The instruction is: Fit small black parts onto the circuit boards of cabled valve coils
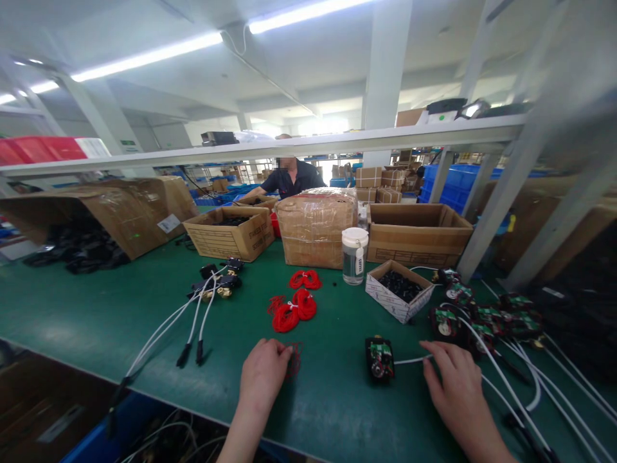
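Note:
My left hand rests near the table's front edge, fingers curled and closed on a small bunch of thin red wires. To its right lies a black housing with an exposed green circuit board, its white cable running toward my right hand. That hand is low over the cable, thumb and forefinger apart on either side of it; the cable's far part is hidden beneath. Beyond my left hand are tied bundles of red wire, with another red bundle behind.
Several similar circuit-board units with white cables crowd the right side. A small carton of black parts and a clear lidded cup stand ahead. Cabled brass-fitted parts lie left. Cardboard boxes line the back; a person is behind.

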### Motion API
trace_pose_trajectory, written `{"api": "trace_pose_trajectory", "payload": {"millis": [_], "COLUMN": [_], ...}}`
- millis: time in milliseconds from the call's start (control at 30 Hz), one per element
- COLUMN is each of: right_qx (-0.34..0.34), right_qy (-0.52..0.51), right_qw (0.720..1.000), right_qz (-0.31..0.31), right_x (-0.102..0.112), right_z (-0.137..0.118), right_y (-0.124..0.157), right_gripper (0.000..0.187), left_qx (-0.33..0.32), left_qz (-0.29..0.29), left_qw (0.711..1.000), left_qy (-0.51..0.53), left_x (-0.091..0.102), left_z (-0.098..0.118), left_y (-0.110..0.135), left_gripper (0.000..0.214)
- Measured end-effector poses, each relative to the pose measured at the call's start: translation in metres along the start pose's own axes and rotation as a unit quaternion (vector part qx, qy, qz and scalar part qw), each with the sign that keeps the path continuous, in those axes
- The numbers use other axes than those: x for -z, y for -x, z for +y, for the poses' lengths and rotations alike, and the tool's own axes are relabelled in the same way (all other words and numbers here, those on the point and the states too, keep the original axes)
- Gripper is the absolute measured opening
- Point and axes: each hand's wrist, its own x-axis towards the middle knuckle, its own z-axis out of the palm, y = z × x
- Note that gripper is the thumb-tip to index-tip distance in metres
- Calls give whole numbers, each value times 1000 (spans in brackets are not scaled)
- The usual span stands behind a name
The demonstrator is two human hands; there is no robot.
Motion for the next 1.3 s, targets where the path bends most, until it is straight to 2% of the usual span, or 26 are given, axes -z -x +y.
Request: {"api": "trace_pose_trajectory", "payload": {"millis": [167, 433, 767, 1067, 1300], "right_qx": [-5, -12, -28, -32, -34], "right_qy": [-11, -20, -33, -42, -48], "right_qw": [1000, 1000, 999, 998, 998], "right_qz": [-7, -1, -7, -16, -27], "right_x": [2, 4, 7, 7, 8], "right_z": [0, 0, -6, -5, -4], "right_y": [-1, -1, -2, -1, -1], "right_gripper": [23, 20, 20, 20, 20], "left_qx": [20, 33, -50, -43, -47], "left_qz": [-13, -49, -61, -78, -87], "left_qw": [1000, 998, 997, 996, 992], "left_qy": [1, 27, 2, 6, 74], "left_x": [-1, 16, 13, 4, 12], "left_z": [8, 0, 9, 11, 4], "left_y": [-4, -7, 18, 15, 12], "left_gripper": [25, 21, 6, 12, 17]}}
